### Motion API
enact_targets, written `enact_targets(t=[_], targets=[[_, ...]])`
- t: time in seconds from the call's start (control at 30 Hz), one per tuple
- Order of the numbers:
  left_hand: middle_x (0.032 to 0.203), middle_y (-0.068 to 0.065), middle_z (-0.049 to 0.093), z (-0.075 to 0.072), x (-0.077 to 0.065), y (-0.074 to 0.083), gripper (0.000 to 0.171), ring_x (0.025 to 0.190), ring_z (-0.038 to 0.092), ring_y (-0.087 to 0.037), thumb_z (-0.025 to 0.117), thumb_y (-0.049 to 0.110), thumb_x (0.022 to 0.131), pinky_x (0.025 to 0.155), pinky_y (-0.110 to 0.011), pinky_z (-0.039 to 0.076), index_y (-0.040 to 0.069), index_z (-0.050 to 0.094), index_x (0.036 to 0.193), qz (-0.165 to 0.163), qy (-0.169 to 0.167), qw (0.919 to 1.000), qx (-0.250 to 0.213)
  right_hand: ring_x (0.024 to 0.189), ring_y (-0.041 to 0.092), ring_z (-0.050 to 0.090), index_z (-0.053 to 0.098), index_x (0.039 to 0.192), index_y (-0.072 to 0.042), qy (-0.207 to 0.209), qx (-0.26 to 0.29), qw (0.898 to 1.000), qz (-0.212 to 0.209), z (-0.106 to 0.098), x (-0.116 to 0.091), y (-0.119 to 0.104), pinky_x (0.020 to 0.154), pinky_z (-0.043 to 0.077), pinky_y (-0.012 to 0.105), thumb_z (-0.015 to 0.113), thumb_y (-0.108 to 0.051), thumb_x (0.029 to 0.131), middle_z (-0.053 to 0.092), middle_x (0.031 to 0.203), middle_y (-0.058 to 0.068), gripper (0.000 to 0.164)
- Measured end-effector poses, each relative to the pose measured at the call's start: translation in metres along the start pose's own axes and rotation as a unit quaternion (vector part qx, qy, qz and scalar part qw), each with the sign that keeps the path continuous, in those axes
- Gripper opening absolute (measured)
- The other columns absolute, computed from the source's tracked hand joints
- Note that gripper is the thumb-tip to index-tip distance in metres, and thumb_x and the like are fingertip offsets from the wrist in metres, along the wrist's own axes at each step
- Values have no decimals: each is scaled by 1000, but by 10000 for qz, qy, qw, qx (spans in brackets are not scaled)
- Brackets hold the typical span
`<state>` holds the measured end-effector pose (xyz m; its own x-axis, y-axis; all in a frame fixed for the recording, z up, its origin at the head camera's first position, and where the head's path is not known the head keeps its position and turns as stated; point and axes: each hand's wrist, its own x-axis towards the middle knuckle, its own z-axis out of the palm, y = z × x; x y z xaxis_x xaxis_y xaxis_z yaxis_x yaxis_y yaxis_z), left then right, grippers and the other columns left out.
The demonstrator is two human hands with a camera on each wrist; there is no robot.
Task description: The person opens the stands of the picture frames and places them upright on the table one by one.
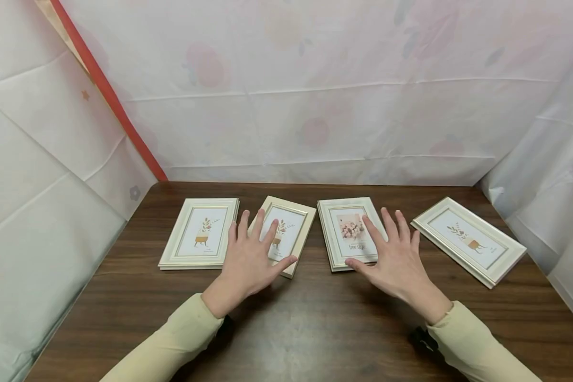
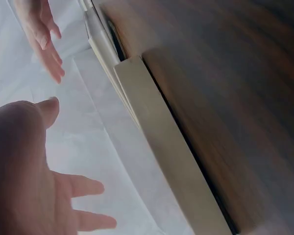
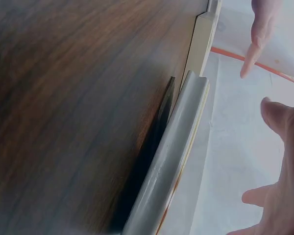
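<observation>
My left hand [image 1: 250, 259] hovers with spread fingers above a cream picture frame [image 1: 305, 228] that lies tilted and shows a potted-plant print. Part of that print is hidden behind the fingers. My right hand [image 1: 397, 259], fingers also spread, is over a white picture frame [image 1: 334, 246] with a pink-flower picture. Both wrist views show a gap between the hands and the frames: the left wrist view has the cream frame's edge [image 2: 161, 137] below the hand, the right wrist view a white frame's edge [image 3: 164, 161]. Neither hand holds anything.
Another white picture frame [image 1: 174, 244] lies at the left with a plant print. A further white frame [image 1: 498, 265] lies slanted near the table's right edge. The brown wooden table [image 1: 286, 329] meets pale printed curtains [image 1: 277, 132] at the back and sides.
</observation>
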<state>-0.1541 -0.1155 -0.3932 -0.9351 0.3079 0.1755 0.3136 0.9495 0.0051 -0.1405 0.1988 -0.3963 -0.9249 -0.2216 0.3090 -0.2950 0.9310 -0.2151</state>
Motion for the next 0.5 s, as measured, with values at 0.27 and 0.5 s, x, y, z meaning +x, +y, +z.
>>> enact_targets(t=[0.27,0.5], targets=[[145,-19,48,1,3,-18,63,136,39,-40,60,60,92,110,-54,34,10,65,131,249,699,9956,-574,143,45,23,45,149,-12,46,221,9996,-196,1,0,2,106,32,65,67,-60,85,32,154,24,83],[122,-14,66,-6,5,-47,43,111,59,-36,69,45,91,89,-50,51,8,72,113,343,1353,9871,-780,134,43,37,56,138,-9,143,542,9983,-178,3,0,1,97,43,61,68,-48,89,43,146,20,65]])
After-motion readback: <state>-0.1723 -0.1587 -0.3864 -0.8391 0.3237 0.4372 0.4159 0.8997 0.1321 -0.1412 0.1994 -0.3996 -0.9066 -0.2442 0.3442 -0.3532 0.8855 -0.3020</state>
